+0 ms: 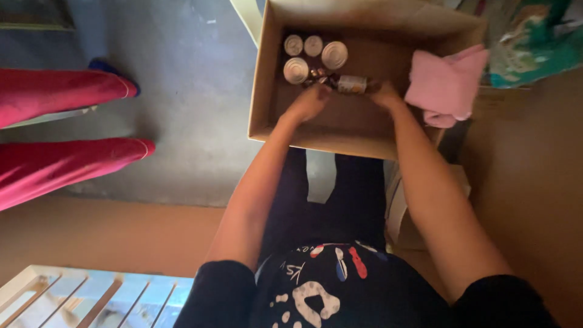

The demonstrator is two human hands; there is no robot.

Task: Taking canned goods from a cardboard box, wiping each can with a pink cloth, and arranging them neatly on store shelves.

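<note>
Head view: small brown bottle [351, 84] lies on its side on the floor of the cardboard box [316, 130], between both hands. Left hand [308, 103] reaches in, fingers curled, at the bottle's 8 o'clock; whether it grasps anything cannot be told. Right hand [385, 94] touches the bottle's 3 o'clock end; grasp unclear. Four round tins [314, 53] stand at 11 o'clock. Pink cloth [446, 85] drapes the box rim at 3 o'clock. Red-trousered legs [61, 121] stand well apart at 9 o'clock.

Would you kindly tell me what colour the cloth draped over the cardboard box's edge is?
The cloth is pink, plain and unpatterned, seen clearly in the head view.
</note>
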